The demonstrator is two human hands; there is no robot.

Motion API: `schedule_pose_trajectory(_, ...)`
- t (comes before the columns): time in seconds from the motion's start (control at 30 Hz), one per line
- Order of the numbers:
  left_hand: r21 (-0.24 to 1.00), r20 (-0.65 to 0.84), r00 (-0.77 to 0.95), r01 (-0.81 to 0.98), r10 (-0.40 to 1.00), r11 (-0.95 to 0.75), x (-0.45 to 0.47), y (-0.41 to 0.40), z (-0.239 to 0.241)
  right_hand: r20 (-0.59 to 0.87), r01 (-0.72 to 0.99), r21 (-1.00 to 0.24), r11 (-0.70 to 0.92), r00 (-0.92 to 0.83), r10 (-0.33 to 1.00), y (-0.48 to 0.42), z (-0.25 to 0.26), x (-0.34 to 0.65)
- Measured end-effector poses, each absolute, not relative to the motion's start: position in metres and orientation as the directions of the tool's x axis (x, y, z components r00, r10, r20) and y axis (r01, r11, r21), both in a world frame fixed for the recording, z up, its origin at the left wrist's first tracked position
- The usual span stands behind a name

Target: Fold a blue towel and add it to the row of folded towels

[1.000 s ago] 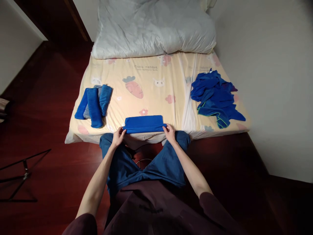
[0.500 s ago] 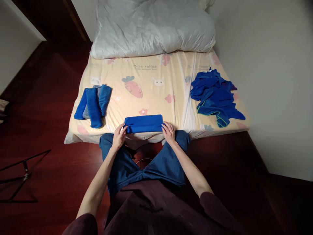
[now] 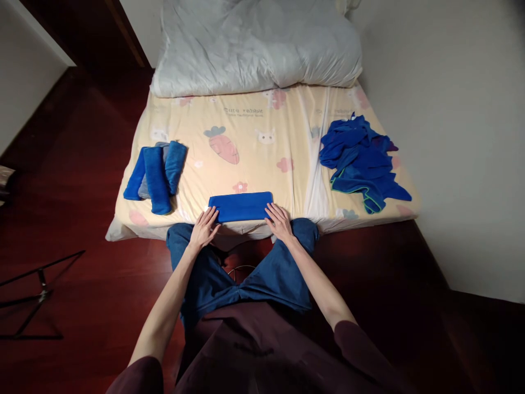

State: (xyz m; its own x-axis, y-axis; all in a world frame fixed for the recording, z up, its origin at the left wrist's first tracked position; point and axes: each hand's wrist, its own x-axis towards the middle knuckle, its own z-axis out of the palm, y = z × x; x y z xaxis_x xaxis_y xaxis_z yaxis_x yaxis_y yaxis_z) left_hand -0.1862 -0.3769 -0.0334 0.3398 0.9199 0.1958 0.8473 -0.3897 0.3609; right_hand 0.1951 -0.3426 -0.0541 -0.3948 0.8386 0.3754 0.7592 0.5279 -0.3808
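A blue towel (image 3: 241,207), folded into a flat strip, lies along the near edge of the bed in front of my knees. On its left end rest the fingertips of my left hand (image 3: 204,227), which is open with the fingers stretched out. Flat on the right end lie the fingers of my right hand (image 3: 279,221), also open. To the left is a group of rolled or folded towels (image 3: 156,178), several blue and one greyish. A crumpled heap of blue cloths (image 3: 363,161), one with a green edge, sits to the right.
The bed (image 3: 254,158) has a yellow sheet printed with carrots and rabbits. A thick pale quilt (image 3: 258,49) is bunched at its far end. Beyond the right side stands a wall (image 3: 451,137). Black metal stand legs (image 3: 43,295) are on the dark red floor at left.
Both hands have gone from gripping the ends of the blue towel to lying on it with straightened fingers. They have moved slightly inward. The towel has stayed in place.
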Motion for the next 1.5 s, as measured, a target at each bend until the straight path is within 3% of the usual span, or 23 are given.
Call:
schedule_pose_trajectory(0.3,0.397,0.181,0.304,0.848,0.935,-0.352,-0.1873,-0.3726,-0.0381,0.322,0.755,-0.427,0.497,-0.387,0.864,-0.3415,-0.0530,0.1943)
schedule_pose_trajectory(0.83,0.367,0.167,0.328,0.854,0.930,-0.367,-0.1860,-0.3768,-0.0381,0.259,0.769,-0.385,0.510,-0.441,0.860,-0.3403,-0.0562,0.1989)
schedule_pose_trajectory(1.1,0.375,0.163,0.306,0.860,0.938,-0.346,-0.1832,-0.3757,-0.0362,0.289,0.763,-0.386,0.518,-0.434,0.853,-0.3383,-0.0565,0.2007)
schedule_pose_trajectory(1.5,0.405,0.196,0.287,0.847,0.937,-0.344,-0.1869,-0.3797,-0.0383,0.345,0.711,-0.495,0.499,-0.366,0.864,-0.3428,-0.0525,0.2016)
